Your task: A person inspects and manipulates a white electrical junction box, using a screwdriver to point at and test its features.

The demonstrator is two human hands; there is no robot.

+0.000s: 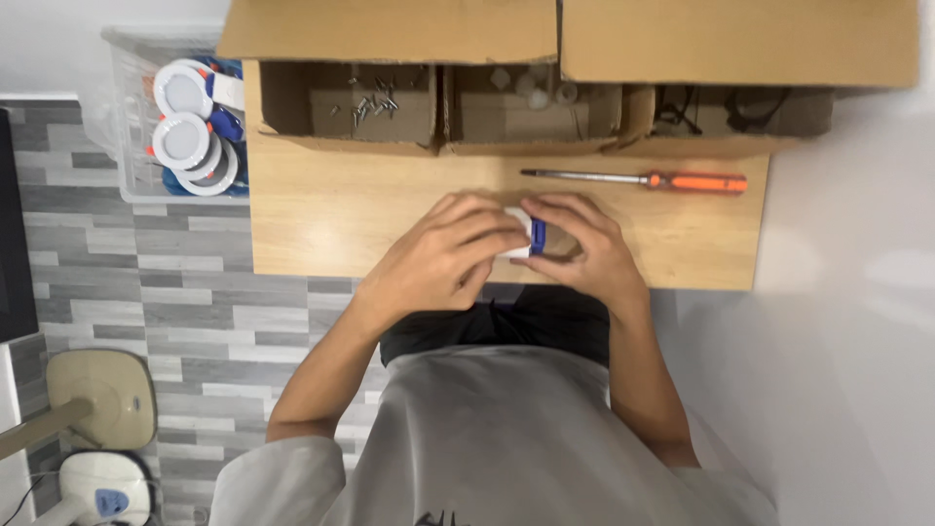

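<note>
both hands meet over the near edge of a light wooden table (321,224). the left hand (443,258) and the right hand (582,244) are closed together around a small white and blue part (526,234), which sits between the fingertips, just above the table surface; most of the part is hidden by the fingers, so its full shape cannot be told.

beyond the hands, an orange-handled screwdriver (638,179) lies flat on the table, shaft pointing left, apart from both hands.

along the far edge of the table stand open cardboard boxes. the left box (292,107) holds loose screws (372,102). the middle box (467,117) holds small pale pieces (534,90). the right box (789,112) holds dark items too shadowed to identify.

left of the table, a clear plastic bin (127,146) on the grey tiled floor (146,282) contains round white fittings (185,117) with blue and orange details. a fan base (102,399) stands on the floor at lower left.
</note>
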